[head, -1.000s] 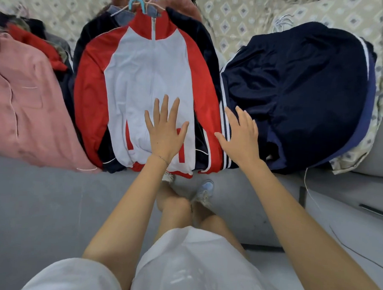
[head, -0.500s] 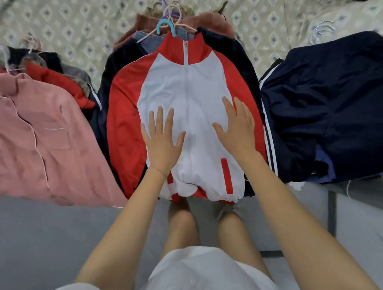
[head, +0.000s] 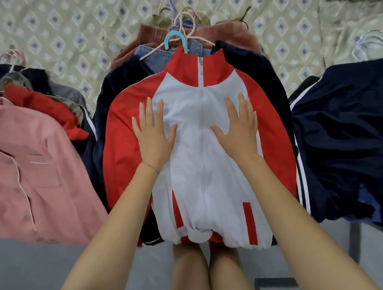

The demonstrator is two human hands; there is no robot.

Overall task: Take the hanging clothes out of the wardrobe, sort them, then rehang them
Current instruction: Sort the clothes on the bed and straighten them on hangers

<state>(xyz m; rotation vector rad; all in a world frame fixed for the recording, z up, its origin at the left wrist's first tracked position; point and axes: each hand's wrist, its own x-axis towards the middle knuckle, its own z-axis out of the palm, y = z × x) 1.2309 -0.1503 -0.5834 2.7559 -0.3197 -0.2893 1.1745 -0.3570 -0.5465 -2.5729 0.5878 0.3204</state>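
A red and white zip jacket [head: 203,177] lies on top of the middle pile of clothes on the bed, its light blue hanger hook [head: 175,39] sticking out at the collar. My left hand [head: 154,135] lies flat on its white front, left of the zip, fingers straight and spread. My right hand [head: 239,129] presses flat on the white front right of the zip. Under the jacket lie a dark navy garment [head: 114,85], a denim piece [head: 154,54] and a rust-brown one [head: 224,35], with several hanger hooks bunched above the collar.
A pink shirt [head: 33,172] tops a pile at the left, with red and dark clothes behind it. A navy pile with white stripes [head: 342,137] lies at the right. The patterned bedspread [head: 70,32] runs behind. Grey floor and my legs are below.
Both hands slid up the jacket front toward the collar; the right hand came off the jacket's right edge onto the white panel. The view shifted so the jacket sits centred.
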